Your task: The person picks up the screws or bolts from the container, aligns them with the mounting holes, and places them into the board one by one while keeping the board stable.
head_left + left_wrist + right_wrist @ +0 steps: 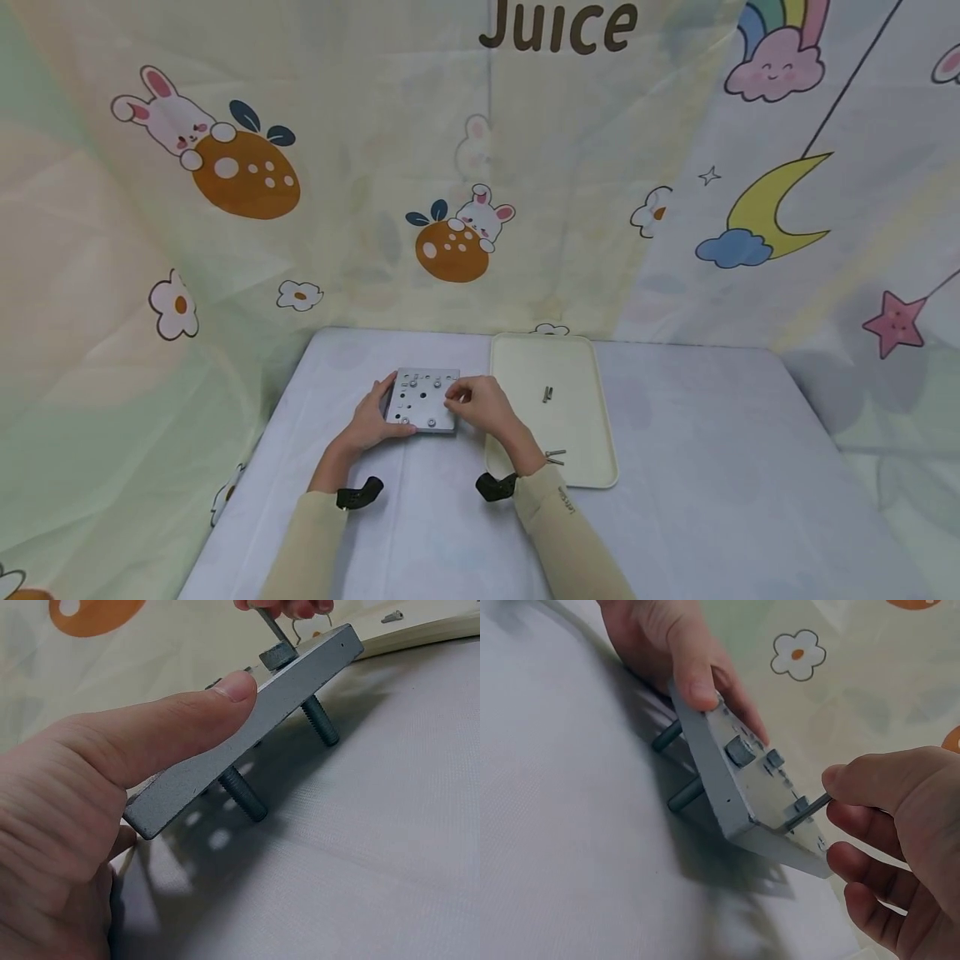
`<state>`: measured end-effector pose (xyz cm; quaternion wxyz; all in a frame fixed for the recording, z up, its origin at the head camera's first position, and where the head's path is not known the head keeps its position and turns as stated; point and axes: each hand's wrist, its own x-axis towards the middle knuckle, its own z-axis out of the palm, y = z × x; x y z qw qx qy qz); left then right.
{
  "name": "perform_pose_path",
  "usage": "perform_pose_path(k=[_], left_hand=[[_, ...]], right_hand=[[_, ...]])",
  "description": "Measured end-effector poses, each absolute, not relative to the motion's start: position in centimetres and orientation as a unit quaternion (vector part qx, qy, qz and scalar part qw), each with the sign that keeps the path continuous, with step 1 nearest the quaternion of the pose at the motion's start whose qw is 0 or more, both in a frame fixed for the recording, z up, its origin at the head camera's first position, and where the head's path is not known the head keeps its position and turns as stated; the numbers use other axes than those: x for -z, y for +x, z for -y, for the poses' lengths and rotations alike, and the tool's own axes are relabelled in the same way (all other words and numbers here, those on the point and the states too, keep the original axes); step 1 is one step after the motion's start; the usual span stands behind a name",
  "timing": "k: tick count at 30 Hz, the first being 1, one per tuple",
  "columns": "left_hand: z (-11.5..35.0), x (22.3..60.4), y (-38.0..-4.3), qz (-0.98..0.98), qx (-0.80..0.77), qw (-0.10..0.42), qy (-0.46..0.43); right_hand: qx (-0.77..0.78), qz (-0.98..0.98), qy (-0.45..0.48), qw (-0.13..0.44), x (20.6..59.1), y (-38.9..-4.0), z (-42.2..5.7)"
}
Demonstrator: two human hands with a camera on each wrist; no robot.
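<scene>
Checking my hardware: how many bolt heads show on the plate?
4: the far-left bolt head, far-right bolt head, near-left bolt head and near-right bolt head on the metal plate. The right hand may hide others.

You can pass over the table (697,425) right of the tray (577,425); your left hand (372,422) blocks the plate's (420,409) left, your right hand (482,403) its right, and bolts (244,796) jut below.
</scene>
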<state>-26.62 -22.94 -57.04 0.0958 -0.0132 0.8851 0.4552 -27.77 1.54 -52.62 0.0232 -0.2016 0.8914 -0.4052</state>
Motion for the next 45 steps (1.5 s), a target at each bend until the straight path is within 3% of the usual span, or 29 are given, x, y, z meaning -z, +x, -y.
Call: perform_pose_path(k=[12,34,45], left_hand=[[22.1,58.0,-26.1,-0.886,-0.454,0.099,-0.014],[23.4,57.4,-26.7,-0.893,-0.440,0.094,-0.008],[23.1,57.5,-26.9,-0.892,-0.440,0.102,-0.010]], right_hand=[[0.433,-0.881,-0.189,0.029,53.7,-26.6,-3.1],[0.383,-0.910,-0.151,0.043,53.6,-24.2,-16.6],[0.383,-0.909,-0.151,0.070,54.9,-22.0,-18.6]])
